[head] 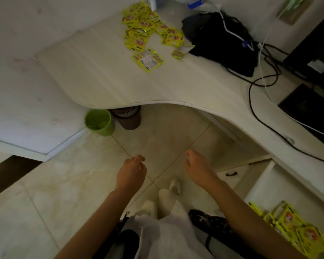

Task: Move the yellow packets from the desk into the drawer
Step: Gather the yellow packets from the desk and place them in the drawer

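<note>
A heap of yellow packets (pixel 144 25) lies at the far end of the curved white desk (pixel 105 77), with one packet (pixel 148 60) flat and apart nearer me. More yellow packets (pixel 295 230) lie inside the open drawer (pixel 260 186) at the lower right. My left hand (pixel 131 172) and my right hand (pixel 196 167) hang over the floor in front of the desk, well short of the heap. Both hold nothing, fingers loosely curled and apart.
A black bag (pixel 221 40) and cables sit right of the heap, with a dark screen (pixel 310 113) at the right edge. Under the desk stand a green bin (pixel 99 122) and a brown container (pixel 128 118). A shut drawer with a black handle (pixel 231 174) is beside the open one.
</note>
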A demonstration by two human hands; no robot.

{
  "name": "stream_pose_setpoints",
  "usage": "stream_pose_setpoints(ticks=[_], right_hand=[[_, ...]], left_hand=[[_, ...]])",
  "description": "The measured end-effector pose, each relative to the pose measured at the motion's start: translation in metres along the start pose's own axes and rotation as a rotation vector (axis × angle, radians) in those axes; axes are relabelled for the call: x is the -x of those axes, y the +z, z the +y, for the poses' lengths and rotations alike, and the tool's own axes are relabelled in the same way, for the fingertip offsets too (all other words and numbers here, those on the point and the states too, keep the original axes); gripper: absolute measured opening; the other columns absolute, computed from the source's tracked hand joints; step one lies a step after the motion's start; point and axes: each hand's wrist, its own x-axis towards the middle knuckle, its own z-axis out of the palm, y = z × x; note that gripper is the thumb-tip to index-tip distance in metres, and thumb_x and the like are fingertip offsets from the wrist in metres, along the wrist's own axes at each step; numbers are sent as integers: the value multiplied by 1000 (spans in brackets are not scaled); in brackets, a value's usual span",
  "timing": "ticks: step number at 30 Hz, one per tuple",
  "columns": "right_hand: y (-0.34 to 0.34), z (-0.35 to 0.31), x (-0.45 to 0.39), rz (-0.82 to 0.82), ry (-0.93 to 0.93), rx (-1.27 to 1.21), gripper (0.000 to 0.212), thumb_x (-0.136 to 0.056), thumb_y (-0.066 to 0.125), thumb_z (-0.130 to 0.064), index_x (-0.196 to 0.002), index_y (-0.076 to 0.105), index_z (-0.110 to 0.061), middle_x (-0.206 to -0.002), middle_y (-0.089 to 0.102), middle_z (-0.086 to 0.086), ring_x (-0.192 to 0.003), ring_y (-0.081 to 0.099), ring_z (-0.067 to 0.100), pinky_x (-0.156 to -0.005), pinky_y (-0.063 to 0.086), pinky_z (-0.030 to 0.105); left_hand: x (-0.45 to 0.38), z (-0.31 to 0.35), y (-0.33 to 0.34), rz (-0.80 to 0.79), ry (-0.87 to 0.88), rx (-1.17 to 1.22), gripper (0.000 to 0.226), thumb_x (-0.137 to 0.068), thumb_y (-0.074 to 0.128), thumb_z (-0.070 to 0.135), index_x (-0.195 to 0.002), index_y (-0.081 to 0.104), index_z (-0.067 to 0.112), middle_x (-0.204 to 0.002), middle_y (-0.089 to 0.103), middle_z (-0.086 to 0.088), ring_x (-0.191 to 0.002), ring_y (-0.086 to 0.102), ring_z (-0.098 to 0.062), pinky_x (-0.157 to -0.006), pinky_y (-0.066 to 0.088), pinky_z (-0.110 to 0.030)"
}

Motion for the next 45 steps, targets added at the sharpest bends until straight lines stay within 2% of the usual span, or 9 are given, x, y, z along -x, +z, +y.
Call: stream_pose_setpoints(ticks=[4, 10, 14, 19, 26, 31, 35, 40, 45], right_hand=[[-20, -20, -46, 36, -26, 34, 40, -97, 41, -22, -135, 44, -10, -135, 52, 10, -121, 51, 26, -100, 42, 35], [-53, -42, -119, 18, -73, 99, 34, -96, 41, -22, -125, 51, -7, -120, 60, 13, -109, 57, 28, -91, 48, 37], [-81, -53, -167, -16, -90, 95, 28, -95, 42, -21, -116, 53, -7, -112, 62, 14, -103, 59, 31, -87, 49, 40], [-115, -67, -226, -31, -113, 82, 35, -97, 43, -23, -130, 48, -13, -128, 56, 8, -117, 54, 24, -98, 46, 37], [-153, -84, -295, 4, -81, 45, 36, -98, 43, -25, -130, 49, -11, -128, 57, 10, -114, 55, 25, -97, 46, 38], [-169, -96, -341, 62, 15, -17, 35, -97, 45, -25, -128, 51, -9, -125, 59, 12, -115, 55, 27, -94, 47, 37], [-180, -103, -369, 112, 137, -91, 35, -96, 47, -22, -127, 53, -7, -124, 59, 14, -111, 57, 29, -89, 46, 33], [-186, -101, -400, 148, 142, 6, 38, -95, 49, -19, -131, 48, -7, -133, 49, 14, -121, 50, 29, -98, 40, 34], [-193, -100, -423, 169, 91, 146, 46, -95, 48, -13, -139, 38, -7, -142, 37, 14, -128, 39, 31, -105, 35, 37]], left_hand=[[-47, 0, -14, 28, 9, -3, 24, -94, 47, 20, -114, 59, 19, -109, 66, -1, -105, 56, -19, -84, 48, -31], [-130, 20, -32, 66, -31, 19, 23, -94, 47, 22, -114, 60, 19, -109, 65, -1, -102, 57, -18, -82, 46, -28], [-180, 31, -43, 46, -81, 64, 24, -93, 48, 20, -112, 62, 17, -110, 65, -3, -104, 56, -20, -85, 48, -32], [-235, 41, -57, 58, -57, 61, 22, -94, 49, 19, -109, 64, 15, -103, 67, -3, -97, 56, -17, -81, 46, -27], [-316, 46, -80, 37, -10, 19, 22, -92, 49, 18, -109, 63, 16, -105, 66, -2, -101, 54, -20, -82, 48, -34], [-374, 48, -98, -10, 72, -57, 29, -91, 54, 19, -119, 58, 13, -117, 60, -6, -115, 46, -27, -90, 45, -39], [-414, 49, -107, -19, 130, -73, 36, -86, 60, 18, -121, 57, 11, -121, 58, -10, -116, 46, -32, -92, 43, -40], [-448, 59, -104, -92, 218, -122, 49, -85, 60, 21, -132, 49, 13, -135, 50, -6, -126, 39, -31, -98, 42, -42], [-465, 68, -91, -175, 241, -244, 68, -86, 59, 32, -145, 29, 19, -153, 29, -1, -139, 24, -28, -110, 32, -38]])
